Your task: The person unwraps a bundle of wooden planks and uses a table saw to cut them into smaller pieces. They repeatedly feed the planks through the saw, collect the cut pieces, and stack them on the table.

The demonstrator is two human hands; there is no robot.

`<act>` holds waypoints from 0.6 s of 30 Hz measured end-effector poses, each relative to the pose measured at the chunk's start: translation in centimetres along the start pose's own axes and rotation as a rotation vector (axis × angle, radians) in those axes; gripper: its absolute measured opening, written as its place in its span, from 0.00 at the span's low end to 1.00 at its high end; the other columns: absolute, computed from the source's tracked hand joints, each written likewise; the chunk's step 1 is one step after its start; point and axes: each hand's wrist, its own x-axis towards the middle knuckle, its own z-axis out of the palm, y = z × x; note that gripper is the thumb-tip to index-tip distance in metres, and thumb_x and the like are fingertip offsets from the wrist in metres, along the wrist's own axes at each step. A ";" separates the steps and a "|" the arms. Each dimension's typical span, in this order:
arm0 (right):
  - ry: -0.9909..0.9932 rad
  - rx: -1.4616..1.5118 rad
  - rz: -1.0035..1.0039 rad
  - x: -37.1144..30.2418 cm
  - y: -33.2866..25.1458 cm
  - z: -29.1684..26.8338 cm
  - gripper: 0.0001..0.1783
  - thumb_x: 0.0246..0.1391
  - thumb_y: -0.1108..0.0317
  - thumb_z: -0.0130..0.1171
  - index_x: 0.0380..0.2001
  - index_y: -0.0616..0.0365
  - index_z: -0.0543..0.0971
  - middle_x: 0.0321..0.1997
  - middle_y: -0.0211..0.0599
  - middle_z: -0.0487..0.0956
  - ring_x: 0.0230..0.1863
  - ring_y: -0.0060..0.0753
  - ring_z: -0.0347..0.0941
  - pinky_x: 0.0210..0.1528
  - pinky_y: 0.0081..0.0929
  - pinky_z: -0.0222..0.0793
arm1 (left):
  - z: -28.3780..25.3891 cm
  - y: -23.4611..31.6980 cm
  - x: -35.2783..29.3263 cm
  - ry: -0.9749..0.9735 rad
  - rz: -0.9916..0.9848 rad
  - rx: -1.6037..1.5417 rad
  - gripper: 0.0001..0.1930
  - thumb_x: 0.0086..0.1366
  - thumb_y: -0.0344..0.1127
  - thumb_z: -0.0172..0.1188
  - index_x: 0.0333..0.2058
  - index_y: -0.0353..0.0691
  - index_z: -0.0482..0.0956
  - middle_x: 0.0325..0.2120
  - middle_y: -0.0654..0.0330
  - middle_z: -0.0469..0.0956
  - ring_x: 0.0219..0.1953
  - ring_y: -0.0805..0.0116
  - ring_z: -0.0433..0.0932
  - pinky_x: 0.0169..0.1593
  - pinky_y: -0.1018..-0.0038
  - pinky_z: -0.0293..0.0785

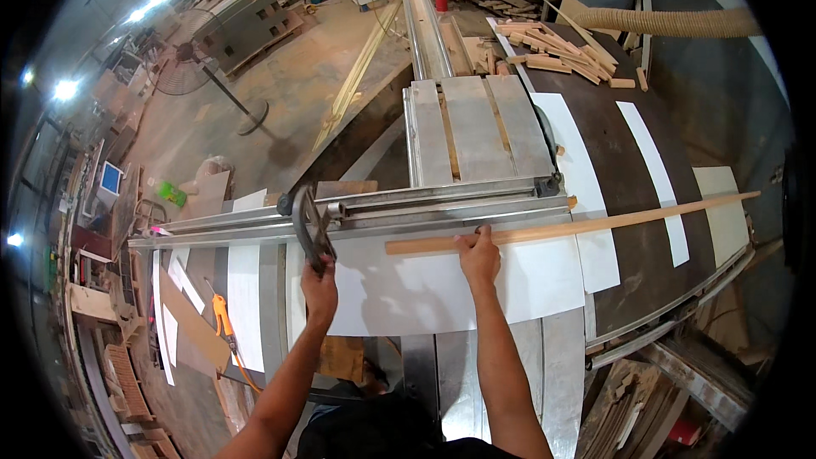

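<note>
My left hand (320, 291) is closed around the lower end of a dark, curved metal clamp (308, 225), which stands against the long metal fence (229, 229). A long, narrow wooden strip (595, 223) lies just on the near side of the fence, stretching far out to the right. Near its left end, my right hand (480, 259) grips it, thumb and fingers bent against the wood. Under both hands is a white sheet (408, 289) on the sliding saw table. Where the clamp's jaws press is hard to make out.
Beyond the fence sits a slotted metal table (476, 132). Short wood pieces (565, 53) are heaped at the far right, near a ribbed hose (671, 21). An orange air gun (223, 316) lies at left. A standing fan (183, 64) and a green bottle (172, 194) are farther off.
</note>
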 end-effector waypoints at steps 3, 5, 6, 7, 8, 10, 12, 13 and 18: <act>0.008 -0.050 -0.036 -0.8 -1.0 0.2 0.29 0.54 0.51 0.67 0.51 0.56 0.71 0.36 0.47 0.85 0.41 0.57 0.82 0.43 0.48 0.76 | 0.5 -1.8 -2.3 -0.011 -0.016 -0.085 0.16 0.66 0.25 0.59 0.53 0.33 0.73 0.46 0.55 0.78 0.50 0.66 0.75 0.50 0.71 0.73; -0.014 -0.036 -0.035 -0.8 -1.0 0.4 0.29 0.54 0.50 0.67 0.52 0.55 0.71 0.35 0.48 0.85 0.40 0.57 0.81 0.43 0.49 0.76 | 0.6 -1.2 -3.0 0.025 -0.042 0.049 0.27 0.64 0.23 0.61 0.61 0.30 0.64 0.57 0.47 0.69 0.57 0.55 0.72 0.59 0.66 0.68; -0.052 -0.037 -0.015 -1.0 -1.2 0.2 0.30 0.54 0.50 0.67 0.52 0.55 0.71 0.34 0.48 0.85 0.40 0.57 0.81 0.43 0.49 0.75 | 1.0 -0.9 -4.0 0.118 -0.013 0.157 0.31 0.63 0.23 0.62 0.63 0.30 0.61 0.61 0.44 0.65 0.60 0.51 0.70 0.63 0.65 0.65; -0.077 -0.041 0.008 -1.0 -1.3 -0.2 0.30 0.54 0.50 0.67 0.52 0.54 0.71 0.34 0.48 0.85 0.40 0.57 0.81 0.43 0.50 0.75 | 1.4 -0.9 -4.8 0.157 0.132 0.195 0.37 0.60 0.25 0.65 0.65 0.30 0.56 0.65 0.41 0.56 0.64 0.43 0.64 0.66 0.59 0.61; -0.077 -0.034 -0.012 -1.1 -1.2 -0.1 0.30 0.53 0.50 0.67 0.52 0.54 0.71 0.34 0.48 0.85 0.40 0.57 0.81 0.43 0.50 0.75 | 1.6 -0.8 -6.5 0.127 0.223 0.258 0.37 0.59 0.26 0.65 0.65 0.31 0.58 0.64 0.41 0.58 0.64 0.43 0.64 0.66 0.57 0.60; -0.050 -0.026 -0.036 -1.1 -0.4 0.0 0.29 0.53 0.49 0.67 0.51 0.54 0.71 0.33 0.48 0.84 0.40 0.57 0.81 0.43 0.50 0.76 | 2.8 1.7 -9.6 0.042 0.420 0.368 0.37 0.58 0.27 0.67 0.64 0.33 0.60 0.63 0.40 0.60 0.65 0.42 0.63 0.67 0.55 0.59; -0.047 -0.063 -0.083 -0.8 0.3 0.8 0.29 0.53 0.49 0.68 0.51 0.54 0.72 0.34 0.47 0.84 0.40 0.57 0.81 0.43 0.50 0.76 | 5.5 2.7 -9.2 -0.252 0.595 0.324 0.36 0.56 0.29 0.68 0.62 0.34 0.62 0.61 0.41 0.64 0.64 0.42 0.63 0.68 0.51 0.57; -0.047 -0.091 -0.107 -0.7 0.9 0.9 0.29 0.52 0.49 0.68 0.51 0.54 0.72 0.35 0.47 0.84 0.40 0.57 0.81 0.43 0.50 0.76 | 7.5 4.0 -7.9 -0.401 0.596 0.374 0.33 0.57 0.31 0.67 0.61 0.35 0.65 0.59 0.43 0.67 0.64 0.42 0.64 0.67 0.52 0.58; -0.072 0.027 -0.204 -1.2 1.5 0.4 0.26 0.52 0.53 0.67 0.51 0.53 0.75 0.39 0.47 0.84 0.41 0.55 0.81 0.44 0.48 0.76 | 14.4 4.5 -1.5 -0.595 0.759 0.590 0.25 0.63 0.39 0.63 0.57 0.39 0.69 0.53 0.51 0.72 0.58 0.48 0.69 0.60 0.53 0.63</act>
